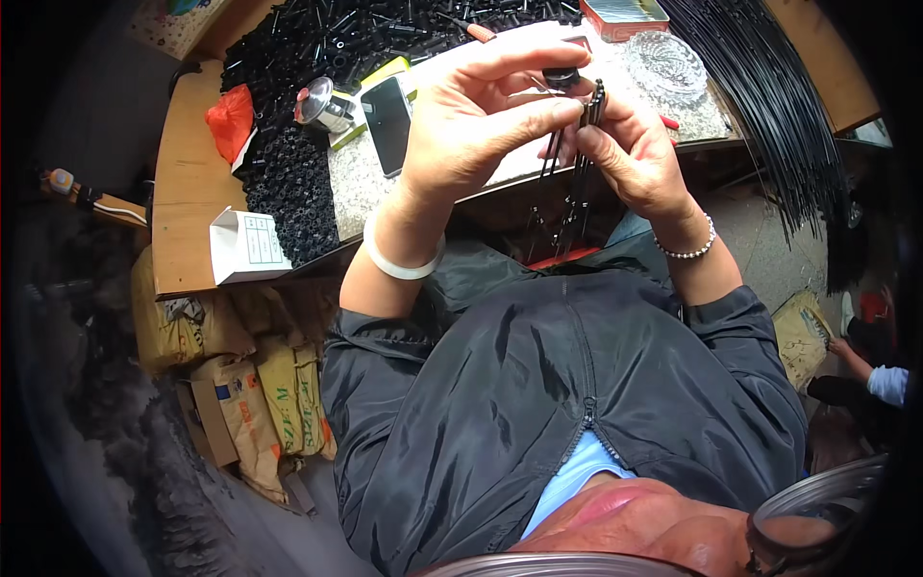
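Observation:
Both my hands are raised close together over the front edge of the table. My left hand (461, 125) has its fingers closed around a short black cylindrical piece (561, 75), under the index finger. Its thumb presses at the top of a bundle of thin black rods (583, 163). That bundle hangs down from my right hand (636, 154), whose thumb and fingers pinch it near the upper ends. Small shiny bits show toward the rods' lower ends. Some fingertips of both hands are hidden behind the pieces.
Loose black parts (298, 58) cover the table's back left, near a smartphone (389, 125), a glass jar (322, 106) and a white box (248, 248). A glass ashtray (665, 65) and long black rods (760, 106) lie right. Sacks (255, 413) stand below left; another person's arm (870, 375) shows right.

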A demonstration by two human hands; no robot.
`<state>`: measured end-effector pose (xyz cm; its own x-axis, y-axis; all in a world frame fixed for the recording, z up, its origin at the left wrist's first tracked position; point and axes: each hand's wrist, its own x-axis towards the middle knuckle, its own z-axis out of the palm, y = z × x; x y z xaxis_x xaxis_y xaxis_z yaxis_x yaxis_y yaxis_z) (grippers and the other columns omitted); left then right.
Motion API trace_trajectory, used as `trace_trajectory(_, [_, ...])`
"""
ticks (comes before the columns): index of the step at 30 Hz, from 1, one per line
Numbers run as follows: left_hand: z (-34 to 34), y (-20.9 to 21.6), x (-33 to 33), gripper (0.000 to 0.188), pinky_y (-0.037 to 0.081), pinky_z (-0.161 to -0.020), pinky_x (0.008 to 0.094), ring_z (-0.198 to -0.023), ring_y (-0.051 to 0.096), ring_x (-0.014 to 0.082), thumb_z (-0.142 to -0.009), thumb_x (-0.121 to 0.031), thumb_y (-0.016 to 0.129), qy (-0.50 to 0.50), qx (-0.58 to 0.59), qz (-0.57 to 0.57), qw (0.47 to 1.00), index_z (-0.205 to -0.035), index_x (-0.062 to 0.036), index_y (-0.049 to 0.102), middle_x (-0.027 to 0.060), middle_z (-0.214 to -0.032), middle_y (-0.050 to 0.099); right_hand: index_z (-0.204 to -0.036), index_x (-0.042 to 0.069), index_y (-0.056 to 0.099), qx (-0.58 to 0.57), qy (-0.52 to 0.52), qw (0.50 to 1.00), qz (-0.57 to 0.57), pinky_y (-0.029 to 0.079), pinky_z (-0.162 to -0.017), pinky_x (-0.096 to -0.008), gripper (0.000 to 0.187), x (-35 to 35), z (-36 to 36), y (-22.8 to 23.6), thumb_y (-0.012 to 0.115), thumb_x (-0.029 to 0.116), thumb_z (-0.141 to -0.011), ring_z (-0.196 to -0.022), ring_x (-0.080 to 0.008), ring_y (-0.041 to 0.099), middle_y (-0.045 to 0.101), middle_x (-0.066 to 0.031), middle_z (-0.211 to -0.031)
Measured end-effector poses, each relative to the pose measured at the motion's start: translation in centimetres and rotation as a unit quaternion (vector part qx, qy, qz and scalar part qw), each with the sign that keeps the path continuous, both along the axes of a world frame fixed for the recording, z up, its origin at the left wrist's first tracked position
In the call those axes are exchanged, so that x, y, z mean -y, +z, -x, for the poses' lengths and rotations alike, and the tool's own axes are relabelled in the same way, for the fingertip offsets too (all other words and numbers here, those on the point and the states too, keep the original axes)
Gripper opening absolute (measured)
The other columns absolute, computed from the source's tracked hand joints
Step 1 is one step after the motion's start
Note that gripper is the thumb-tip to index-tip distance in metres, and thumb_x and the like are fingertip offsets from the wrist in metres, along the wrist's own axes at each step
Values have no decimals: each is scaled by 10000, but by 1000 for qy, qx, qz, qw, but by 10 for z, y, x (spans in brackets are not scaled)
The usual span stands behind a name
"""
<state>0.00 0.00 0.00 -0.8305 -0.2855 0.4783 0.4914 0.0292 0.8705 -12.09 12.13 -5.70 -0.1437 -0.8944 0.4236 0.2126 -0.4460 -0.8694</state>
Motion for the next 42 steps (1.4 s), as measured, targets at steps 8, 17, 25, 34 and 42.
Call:
trace_trajectory(8, [-5, 3, -1, 436, 474, -898, 340, -987, 592, 237, -731, 102, 619, 11, 17, -36, 999, -1153, 93, 508, 220, -1103, 564, -1013, 3, 540, 57, 27, 998, 19, 456, -769, -248, 175, 3, -6, 0, 543, 137, -901, -794, -86, 554, 585, -22, -844])
trace_trajectory(17, [-7, 2, -3, 450, 449, -924, 327, -1020, 577, 243, -749, 36, 602, -2, -1, -62, 998, -1179, 94, 482, 225, -1145, 542, -1030, -6, 514, 74, 17, 997, 7, 484, -769, -319, 225, 4, -13, -17, 515, 184, -911, -722, -123, 526, 523, -48, -763])
trace_trajectory(25, [-6, 0, -5, 279, 471, -877, 295, -955, 595, 206, -883, -61, 525, -24, -19, -125, 992, -1143, 39, 521, 187, -1135, 549, -910, -2, 531, 72, 10, 997, -16, 519, -796, -363, 178, -2, -15, -5, 531, 175, -901, -701, -99, 527, 537, -40, -762])
trace_trajectory(34, [-5, -3, -6, 281, 469, -890, 302, -985, 582, 198, -881, -54, 524, -26, -10, -143, 989, -1147, 35, 526, 175, -1141, 549, -935, -14, 532, 86, -23, 996, -6, 525, -818, -388, 133, -3, -16, -1, 522, 113, -902, -742, -108, 562, 558, -51, -785])
trace_trajectory(42, [-4, -6, -7, 291, 495, -829, 290, -926, 602, 185, -810, 17, 601, 6, -17, -123, 992, -1096, 52, 558, 155, -1027, 601, -957, -12, 519, 76, -35, 997, 3, 527, -812, -382, 124, -4, -17, -2, 522, 97, -900, -743, -100, 557, 554, -46, -792])
